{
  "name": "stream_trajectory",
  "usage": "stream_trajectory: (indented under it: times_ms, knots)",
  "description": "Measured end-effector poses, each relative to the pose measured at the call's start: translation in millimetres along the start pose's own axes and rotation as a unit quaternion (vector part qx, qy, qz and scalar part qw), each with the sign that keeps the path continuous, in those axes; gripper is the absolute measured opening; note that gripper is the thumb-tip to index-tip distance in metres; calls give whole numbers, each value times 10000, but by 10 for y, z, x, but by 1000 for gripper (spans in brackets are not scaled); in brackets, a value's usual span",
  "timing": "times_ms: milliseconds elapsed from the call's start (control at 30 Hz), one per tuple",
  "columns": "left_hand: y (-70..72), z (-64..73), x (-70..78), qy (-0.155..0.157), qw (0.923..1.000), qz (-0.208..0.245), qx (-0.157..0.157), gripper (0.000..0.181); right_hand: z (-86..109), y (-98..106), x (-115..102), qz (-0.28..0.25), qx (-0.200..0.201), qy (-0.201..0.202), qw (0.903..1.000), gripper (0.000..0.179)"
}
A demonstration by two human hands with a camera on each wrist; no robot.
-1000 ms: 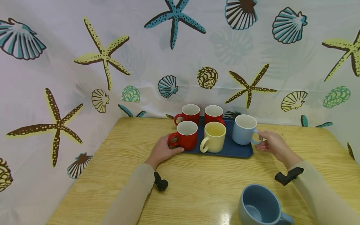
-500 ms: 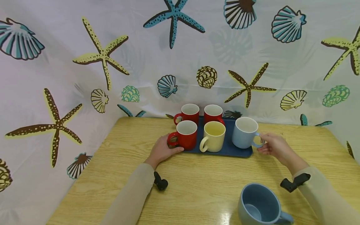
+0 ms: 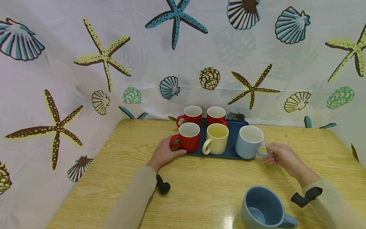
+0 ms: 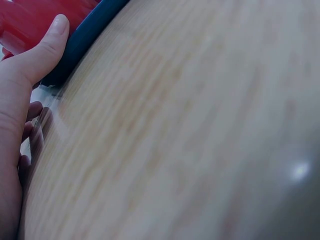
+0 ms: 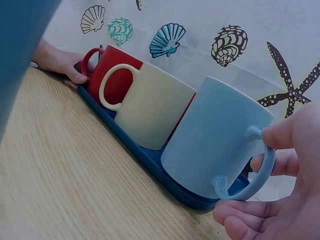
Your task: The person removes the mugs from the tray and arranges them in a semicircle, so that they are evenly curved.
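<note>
Pinched by its handle, a light blue mug (image 3: 249,142) is in my right hand (image 3: 283,158), over the right end of a navy blue tray (image 3: 235,128). Whether its base touches the tray is hard to tell. My left hand (image 3: 166,153) grips the tray's left end, its thumb (image 4: 50,42) along the rim beside the front red mug (image 3: 189,136). Its other fingers are partly hidden. A cream mug (image 3: 218,140) stands mid-tray. Behind are two more red mugs, one at the left (image 3: 193,113) and one further right (image 3: 215,116).
A larger grey-blue mug (image 3: 263,208) stands on the wooden table (image 3: 197,190) near the front right, close to my right forearm. A white cloth (image 3: 183,60) printed with shells and starfish hangs behind and beside the table.
My right hand has brought the light blue mug a little toward me, to the tray's front edge. The left hand and the other mugs have stayed in place.
</note>
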State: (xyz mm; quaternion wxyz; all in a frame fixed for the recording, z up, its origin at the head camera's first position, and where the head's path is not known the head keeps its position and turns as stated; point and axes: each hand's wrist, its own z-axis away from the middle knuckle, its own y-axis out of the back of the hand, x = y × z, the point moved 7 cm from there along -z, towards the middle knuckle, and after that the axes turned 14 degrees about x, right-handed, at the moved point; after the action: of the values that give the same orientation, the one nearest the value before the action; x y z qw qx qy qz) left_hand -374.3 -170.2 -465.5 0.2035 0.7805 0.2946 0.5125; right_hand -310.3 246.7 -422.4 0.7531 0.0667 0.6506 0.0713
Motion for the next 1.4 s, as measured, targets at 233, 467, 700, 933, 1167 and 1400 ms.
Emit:
stream_trajectory:
  times_ms: [233, 467, 700, 933, 1167, 1400]
  knots:
    - [6, 4, 4, 4, 10000, -38, -6, 70, 107, -10, 8, -6, -71, -22, 10000, 30]
    - [13, 8, 1, 28, 10000, -12, -4, 71, 213, -35, -15, 37, -96, 0, 9999, 31]
    - [15, 8, 1, 13, 10000, 14, 2, 70, 291, -68, -23, 53, -190, 59, 9998, 30]
    - [-1, 5, -23, 39, 10000, -40, -2, 72, 362, -95, -12, 17, -379, 115, 9992, 31]
    - [-14, 0, -28, 13, 9999, -106, 15, 73, 454, -124, 13, 2, -565, 54, 9984, 32]
    - [0, -2, -3, -63, 10000, -62, 29, 71, 532, -150, 35, -24, -657, -92, 9978, 27]
